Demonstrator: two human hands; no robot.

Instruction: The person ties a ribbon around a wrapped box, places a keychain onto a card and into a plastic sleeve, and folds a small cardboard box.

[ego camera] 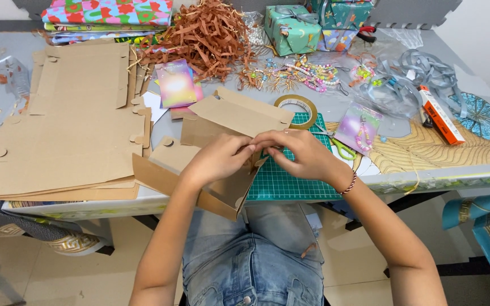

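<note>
Brown cardboard filled the middle: a half-folded brown cardboard box (222,153) sat at the near edge of the grey worktop (7,141), partly over a green cutting mat (290,181). Left hand (218,160) and right hand (301,154) both pinched one flap, fingertips meeting just above the mat. Box body ran down-left from that grip, nearer the left hand. Flat cardboard sheets (69,124) lay left.
</note>
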